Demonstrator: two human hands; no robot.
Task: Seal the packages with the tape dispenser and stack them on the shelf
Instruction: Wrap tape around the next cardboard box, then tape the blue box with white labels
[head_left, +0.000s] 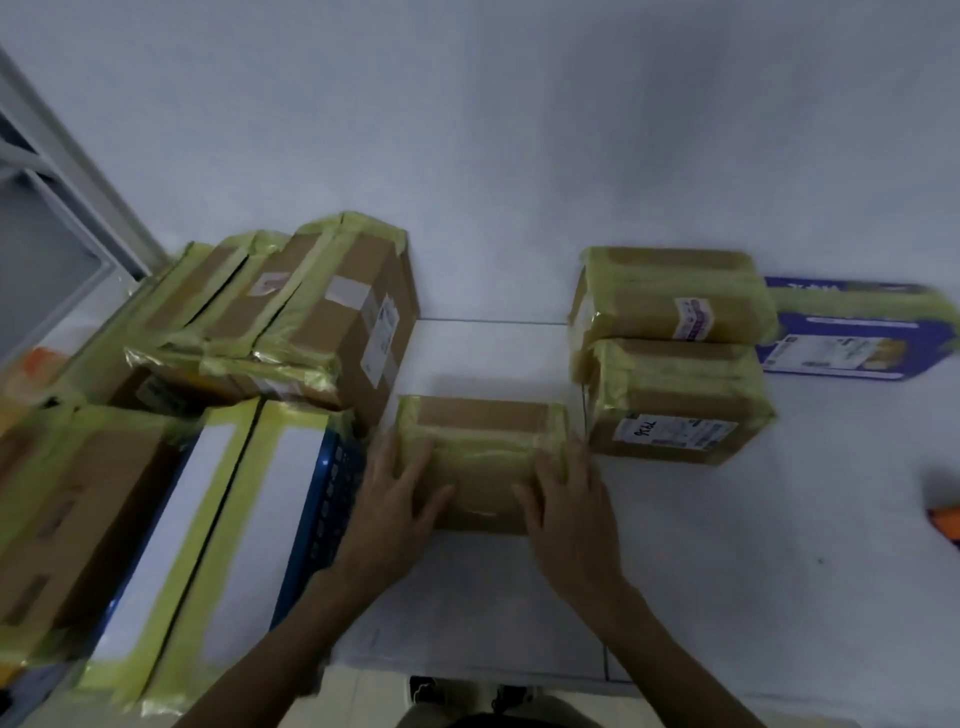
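I saw both hands spread with straight fingers on the small brown cardboard package wrapped in yellow tape (480, 441), my left hand (395, 499) pressing its left side and my right hand (566, 499) its right. The package sat on the white counter (727, 561), between a pile of taped cardboard boxes (332, 312) on the left and a pair of taped brown boxes (675, 400) on the right. A purple printed box (852, 338) lay just beyond that pair.

Brown box (480, 457), wrapped in yellow tape, lay flat on the floor (727, 545), centre. Right of it, near box (675, 405) and back box (670, 296) touched, both taped. Taped pile (291, 322) stood left, by shelf (78, 161).
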